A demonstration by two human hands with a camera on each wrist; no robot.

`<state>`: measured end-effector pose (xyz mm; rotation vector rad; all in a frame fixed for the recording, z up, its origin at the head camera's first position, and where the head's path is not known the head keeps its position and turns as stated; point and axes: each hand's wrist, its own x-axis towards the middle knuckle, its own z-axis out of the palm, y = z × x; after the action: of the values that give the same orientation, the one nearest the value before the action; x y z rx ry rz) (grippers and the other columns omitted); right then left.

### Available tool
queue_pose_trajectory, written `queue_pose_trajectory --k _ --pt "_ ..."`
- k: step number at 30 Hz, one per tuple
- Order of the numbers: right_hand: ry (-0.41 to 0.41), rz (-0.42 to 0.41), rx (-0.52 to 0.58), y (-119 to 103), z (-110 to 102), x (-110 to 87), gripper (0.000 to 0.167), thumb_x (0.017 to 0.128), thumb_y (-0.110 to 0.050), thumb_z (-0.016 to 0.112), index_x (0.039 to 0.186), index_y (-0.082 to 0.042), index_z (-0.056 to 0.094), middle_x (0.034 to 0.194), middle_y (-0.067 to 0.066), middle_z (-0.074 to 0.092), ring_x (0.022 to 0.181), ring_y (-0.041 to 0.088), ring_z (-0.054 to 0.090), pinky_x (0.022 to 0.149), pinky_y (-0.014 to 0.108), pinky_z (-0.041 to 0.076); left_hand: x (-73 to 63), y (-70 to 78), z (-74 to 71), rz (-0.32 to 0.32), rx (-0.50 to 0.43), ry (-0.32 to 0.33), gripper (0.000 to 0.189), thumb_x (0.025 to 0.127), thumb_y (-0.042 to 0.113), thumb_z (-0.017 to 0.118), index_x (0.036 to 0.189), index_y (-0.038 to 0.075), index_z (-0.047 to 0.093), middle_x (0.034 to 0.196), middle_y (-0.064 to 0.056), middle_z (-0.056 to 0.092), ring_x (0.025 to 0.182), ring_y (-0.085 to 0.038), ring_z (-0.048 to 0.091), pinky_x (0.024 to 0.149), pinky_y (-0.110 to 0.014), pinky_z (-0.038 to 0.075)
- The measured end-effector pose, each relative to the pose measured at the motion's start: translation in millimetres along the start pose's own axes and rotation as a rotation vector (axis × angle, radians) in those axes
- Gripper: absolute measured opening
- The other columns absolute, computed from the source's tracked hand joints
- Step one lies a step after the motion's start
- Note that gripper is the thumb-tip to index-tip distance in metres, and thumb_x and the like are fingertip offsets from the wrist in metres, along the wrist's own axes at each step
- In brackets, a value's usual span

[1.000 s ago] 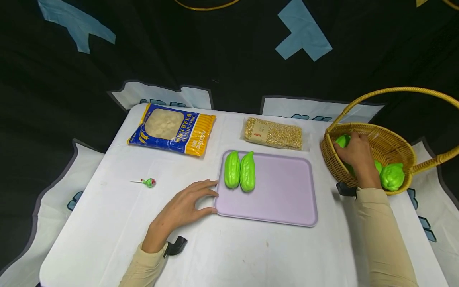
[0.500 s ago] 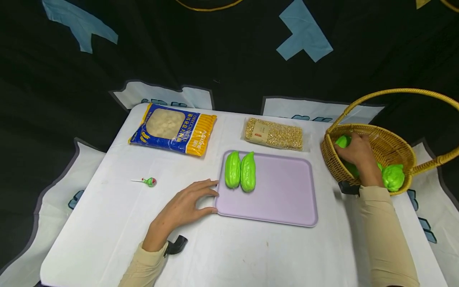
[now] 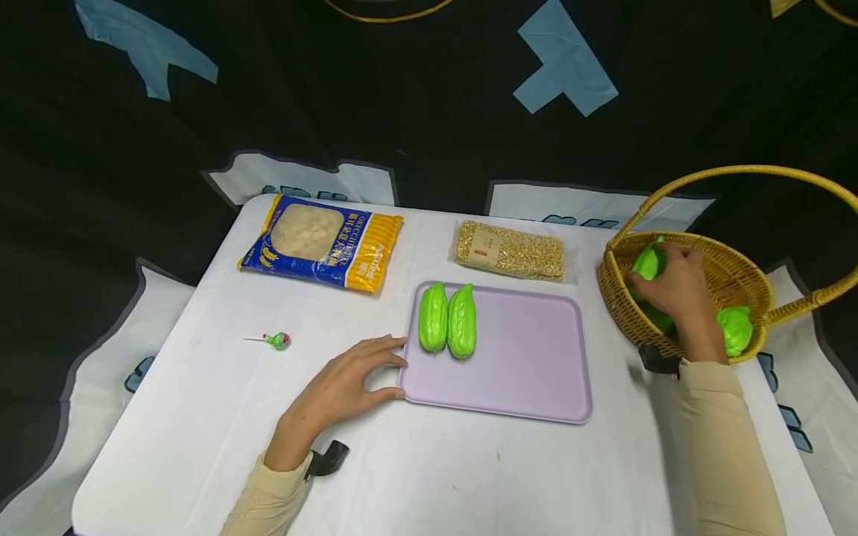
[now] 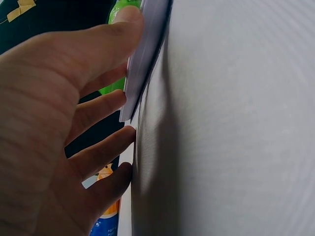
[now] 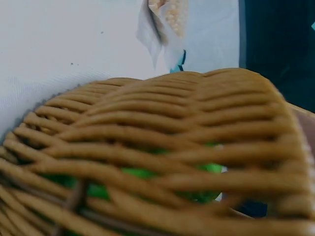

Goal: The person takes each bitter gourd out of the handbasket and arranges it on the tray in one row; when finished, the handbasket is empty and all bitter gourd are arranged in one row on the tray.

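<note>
Inside the wicker basket (image 3: 727, 272) on the right, my right hand (image 3: 680, 290) grips a glossy green bitter melon (image 3: 647, 264) between thumb and fingers. More green shows below that hand, and another green vegetable (image 3: 735, 330) lies at the basket's near right side. In the right wrist view the woven basket wall (image 5: 147, 118) hides most of the hand; green shows through the weave. My left hand (image 3: 342, 380) rests at the left edge of the lilac tray (image 3: 523, 350), its relaxed fingertips and thumb at the rim. Two bitter melons (image 3: 447, 320) lie side by side on the tray's left part.
A blue and yellow pasta bag (image 3: 322, 242) lies at the back left of the white table. Behind the tray is a clear pack of yellow grain (image 3: 509, 251). A wrapped lollipop (image 3: 276, 341) lies left of the tray. The basket's tall handle (image 3: 744, 170) arches over it.
My right hand has shifted slightly right and lifted a little inside the basket, and the bitter melon in its grip shows more. The left hand and tray have stayed put.
</note>
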<state>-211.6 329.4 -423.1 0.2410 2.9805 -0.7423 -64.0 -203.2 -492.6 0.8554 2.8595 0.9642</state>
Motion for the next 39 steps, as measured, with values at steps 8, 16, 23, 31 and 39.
queue_pose_trajectory --k 8,16,23,31,39 --pt "0.069 -0.033 0.014 -7 -8 -11.0 0.088 0.100 -0.037 0.070 0.165 0.006 0.028 0.163 0.043 0.017 0.138 0.062 0.036 0.110 0.078 0.043 -1.3 -0.2 0.0 -0.015 0.026 -0.006 0.043 0.088 0.041 0.090 0.123 0.020 0.078 0.157 0.001 0.059 0.149 -0.027 0.051 0.126 -0.044 0.041" --pt "0.139 -0.092 0.022 -13 -10 -25.4 0.087 0.099 -0.038 0.070 0.163 0.007 0.033 0.162 0.041 0.024 0.137 0.061 0.037 0.105 0.078 0.044 -1.6 -0.5 -0.3 -0.012 0.021 -0.007 0.043 0.089 0.042 0.089 0.124 0.019 0.078 0.158 0.001 0.059 0.150 -0.026 0.051 0.127 -0.043 0.040" --pt "0.198 -0.115 0.063 -14 -10 -39.0 0.084 0.097 -0.033 0.072 0.163 0.003 0.036 0.158 0.039 0.031 0.134 0.056 0.040 0.102 0.075 0.045 -1.0 -0.2 -0.7 -0.009 0.022 -0.008 0.044 0.089 0.042 0.089 0.124 0.019 0.078 0.158 0.002 0.059 0.150 -0.026 0.051 0.127 -0.043 0.040" --pt "0.252 -0.152 0.080 -22 -12 -52.1 0.079 0.096 -0.030 0.074 0.161 0.002 0.043 0.153 0.037 0.037 0.128 0.053 0.045 0.099 0.072 0.047 -1.7 -0.5 -0.8 -0.010 0.030 -0.006 0.043 0.089 0.042 0.090 0.123 0.020 0.079 0.158 0.002 0.059 0.149 -0.026 0.052 0.127 -0.043 0.041" --pt "0.255 -0.203 0.110 -36 -4 -63.9 0.074 0.095 -0.028 0.077 0.157 0.001 0.049 0.152 0.035 0.039 0.123 0.052 0.050 0.100 0.072 0.050 -0.8 -1.3 -0.6 0.026 0.045 0.005 0.043 0.089 0.042 0.090 0.123 0.019 0.079 0.157 0.001 0.060 0.148 -0.025 0.053 0.126 -0.042 0.041"
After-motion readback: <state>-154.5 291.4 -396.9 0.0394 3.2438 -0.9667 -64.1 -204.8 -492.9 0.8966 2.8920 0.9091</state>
